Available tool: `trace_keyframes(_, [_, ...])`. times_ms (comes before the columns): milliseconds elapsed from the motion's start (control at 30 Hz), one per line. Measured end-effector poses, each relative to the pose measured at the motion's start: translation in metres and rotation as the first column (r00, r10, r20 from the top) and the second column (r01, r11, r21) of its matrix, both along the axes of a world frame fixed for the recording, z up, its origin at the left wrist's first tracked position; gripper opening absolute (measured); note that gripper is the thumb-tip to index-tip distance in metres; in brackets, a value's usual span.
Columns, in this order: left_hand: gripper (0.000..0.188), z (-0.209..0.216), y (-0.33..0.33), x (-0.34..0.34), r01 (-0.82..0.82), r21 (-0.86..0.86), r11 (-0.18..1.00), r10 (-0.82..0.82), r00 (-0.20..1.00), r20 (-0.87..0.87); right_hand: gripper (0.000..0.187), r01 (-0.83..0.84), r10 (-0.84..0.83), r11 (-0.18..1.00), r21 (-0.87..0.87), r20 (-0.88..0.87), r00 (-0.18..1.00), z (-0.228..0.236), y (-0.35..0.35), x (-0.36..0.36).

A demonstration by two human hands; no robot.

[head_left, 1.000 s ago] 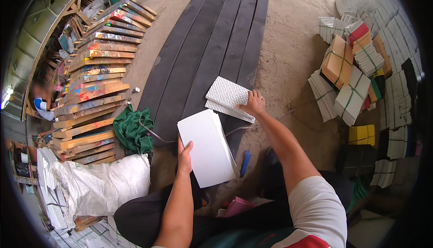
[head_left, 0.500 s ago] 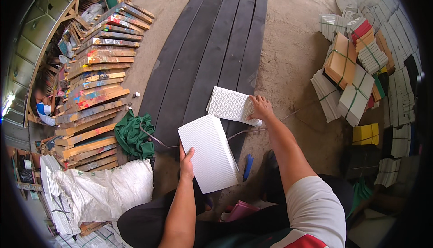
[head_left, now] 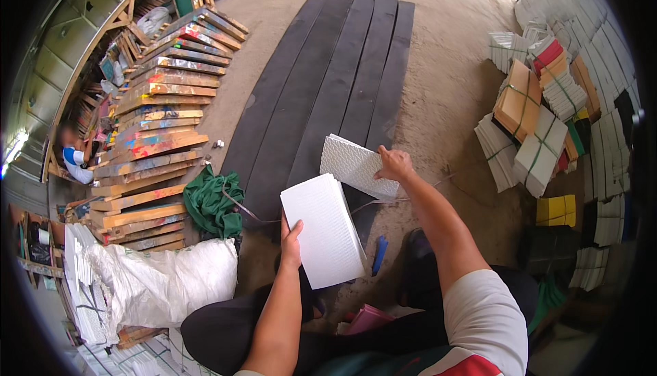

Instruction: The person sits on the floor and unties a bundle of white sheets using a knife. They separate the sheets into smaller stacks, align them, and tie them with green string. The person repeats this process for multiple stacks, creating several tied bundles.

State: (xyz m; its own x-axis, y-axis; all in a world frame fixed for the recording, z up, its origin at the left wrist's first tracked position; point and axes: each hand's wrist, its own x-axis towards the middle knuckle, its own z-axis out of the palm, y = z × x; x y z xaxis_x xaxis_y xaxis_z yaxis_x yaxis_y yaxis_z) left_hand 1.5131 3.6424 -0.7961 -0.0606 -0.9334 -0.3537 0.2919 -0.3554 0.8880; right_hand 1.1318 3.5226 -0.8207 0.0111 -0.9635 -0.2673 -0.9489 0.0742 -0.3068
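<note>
In my left hand is a small stack of white, finely ribbed sheets, gripped by its left edge with the thumb on top. My right hand is closed on the right edge of a white sheet with a raised pattern. That sheet lies slightly tilted over the near end of the black planks; whether more sheets are under it I cannot tell. The two white pieces are close together, the ribbed stack nearer to me and a little to the left.
A blue tool-like object lies by the stack. Green cloth, a white sack and paint-stained wooden frames stand on the left. Tied sheet bundles are piled at right. A person sits far left.
My right hand has gone from spread fingers on the patterned piece to a closed grip on its edge, and the piece has tilted. My left hand still holds the ribbed stack. The view has shifted slightly.
</note>
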Motion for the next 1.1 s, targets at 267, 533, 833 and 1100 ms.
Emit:
trace_keyframes(267, [0.08,0.003,-0.001,-0.007,-0.017,-0.042,0.999,0.015,0.998,-0.064,0.064,0.086,-0.075,0.988,-0.125,0.092,0.993,0.128,-0.008,0.038])
trace_keyframes(533, [0.065,-0.001,-0.001,0.001,-0.084,-0.013,0.996,0.082,0.993,-0.081,0.073,0.194,-0.252,0.967,0.163,0.555,0.793,0.156,0.087,0.112])
trace_keyframes(833, [0.054,-0.019,-0.002,0.0,-0.115,-0.003,0.993,0.114,0.989,-0.096,0.072,0.231,-0.294,0.956,0.183,0.663,0.689,0.1,0.216,0.17])
trace_keyframes(1100, [0.057,-0.03,-0.007,-0.006,-0.149,-0.019,0.989,0.143,0.972,-0.184,0.082,0.13,-0.162,0.983,0.129,0.279,0.947,0.117,0.217,0.164])
